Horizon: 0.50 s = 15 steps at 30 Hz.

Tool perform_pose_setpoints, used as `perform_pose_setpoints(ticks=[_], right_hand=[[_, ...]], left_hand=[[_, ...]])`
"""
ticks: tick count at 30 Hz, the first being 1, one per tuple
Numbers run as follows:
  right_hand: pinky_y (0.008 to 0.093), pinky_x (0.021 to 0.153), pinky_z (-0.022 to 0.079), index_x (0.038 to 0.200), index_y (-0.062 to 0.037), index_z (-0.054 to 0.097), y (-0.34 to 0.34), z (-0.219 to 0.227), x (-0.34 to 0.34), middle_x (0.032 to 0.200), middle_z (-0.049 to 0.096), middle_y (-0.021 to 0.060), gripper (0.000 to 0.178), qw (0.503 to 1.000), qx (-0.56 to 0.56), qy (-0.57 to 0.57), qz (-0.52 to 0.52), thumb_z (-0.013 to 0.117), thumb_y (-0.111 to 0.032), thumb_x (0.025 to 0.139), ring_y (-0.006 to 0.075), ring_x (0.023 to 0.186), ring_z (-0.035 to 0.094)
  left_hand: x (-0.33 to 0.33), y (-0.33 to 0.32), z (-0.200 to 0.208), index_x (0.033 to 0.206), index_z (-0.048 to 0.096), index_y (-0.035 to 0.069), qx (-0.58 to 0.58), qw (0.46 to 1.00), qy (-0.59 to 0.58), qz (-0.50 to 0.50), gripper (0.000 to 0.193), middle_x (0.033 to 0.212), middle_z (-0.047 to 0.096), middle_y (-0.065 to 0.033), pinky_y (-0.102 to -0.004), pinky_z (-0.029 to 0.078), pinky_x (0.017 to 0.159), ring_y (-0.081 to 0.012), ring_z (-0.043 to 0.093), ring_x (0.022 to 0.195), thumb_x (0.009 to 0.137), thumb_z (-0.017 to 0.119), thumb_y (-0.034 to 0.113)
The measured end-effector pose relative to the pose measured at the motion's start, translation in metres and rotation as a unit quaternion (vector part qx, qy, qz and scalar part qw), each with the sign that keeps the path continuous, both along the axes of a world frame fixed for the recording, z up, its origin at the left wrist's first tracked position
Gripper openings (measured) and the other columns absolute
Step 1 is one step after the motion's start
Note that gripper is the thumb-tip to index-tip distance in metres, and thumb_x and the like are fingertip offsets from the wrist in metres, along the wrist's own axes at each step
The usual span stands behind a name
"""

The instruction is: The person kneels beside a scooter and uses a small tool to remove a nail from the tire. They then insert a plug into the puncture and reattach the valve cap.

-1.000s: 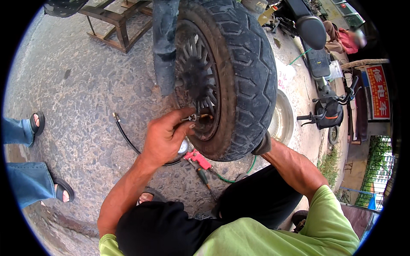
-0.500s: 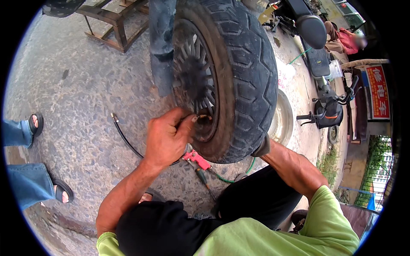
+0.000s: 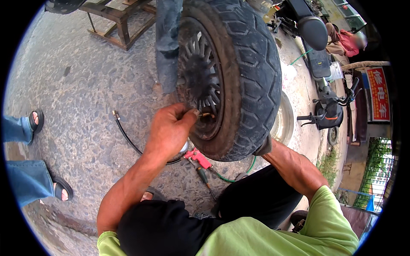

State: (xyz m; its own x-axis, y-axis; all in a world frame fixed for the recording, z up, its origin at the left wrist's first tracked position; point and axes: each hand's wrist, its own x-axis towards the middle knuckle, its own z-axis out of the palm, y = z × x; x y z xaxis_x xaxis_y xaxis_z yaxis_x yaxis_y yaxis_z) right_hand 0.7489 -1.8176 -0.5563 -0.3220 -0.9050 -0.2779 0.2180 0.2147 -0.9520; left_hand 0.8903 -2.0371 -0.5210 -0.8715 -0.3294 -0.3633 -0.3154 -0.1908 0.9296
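Observation:
A wheel with a worn black tire and dark spokes stands upright in front of me. My left hand is closed, thumb and fingertips pinched at the end of the brass valve stem by the rim; a small piece between the fingertips cannot be made out. My right hand, dark-covered, is against the tire's lower right side, its fingers hidden behind the tire. Below the wheel lie a red air inflator gun, its black hose with a metal end, and a screwdriver.
A rusty metal frame stands at the far left. Another person's sandalled feet are on the left. A shiny round basin sits behind the tire. On the right is a scooter; a seated person is beyond it.
The wheel sits slightly farther right in view. My left hand's fingertips have shifted a little, and more of the brass valve stem shows. My right hand stays against the tire.

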Motion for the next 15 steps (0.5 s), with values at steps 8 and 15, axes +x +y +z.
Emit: perform_pose_setpoints(ticks=[8,15], right_hand=[[0.0312,0.109,0.041,0.144,-0.0061,0.045,-0.005,0.001,-0.001,0.143,0.051,0.0105,0.049,1.0,0.009,0.008,0.001,0.06,-0.016,0.098,0.0171,0.125,0.052],[0.0306,0.106,0.044,0.142,-0.0041,0.047,-0.024,0.032,0.014,0.138,0.055,0.0113,0.046,0.987,-0.015,-0.15,-0.048,0.059,-0.015,0.099,0.0172,0.12,0.055]], left_hand=[[-0.004,-0.007,0.009,0.094,0.064,-0.003,0.013,0.999,0.023,-0.04,0.013,0.065,0.06,-0.0066,-0.0311,0.039,0.052,-0.0116,0.052,0.057,0.089,0.06,0.008],[0.005,-0.007,0.004,0.105,0.056,0.0,0.317,0.946,-0.053,0.032,0.017,0.069,0.055,-0.0045,-0.0302,0.038,0.044,-0.0128,0.047,0.052,0.091,0.06,0.009]])
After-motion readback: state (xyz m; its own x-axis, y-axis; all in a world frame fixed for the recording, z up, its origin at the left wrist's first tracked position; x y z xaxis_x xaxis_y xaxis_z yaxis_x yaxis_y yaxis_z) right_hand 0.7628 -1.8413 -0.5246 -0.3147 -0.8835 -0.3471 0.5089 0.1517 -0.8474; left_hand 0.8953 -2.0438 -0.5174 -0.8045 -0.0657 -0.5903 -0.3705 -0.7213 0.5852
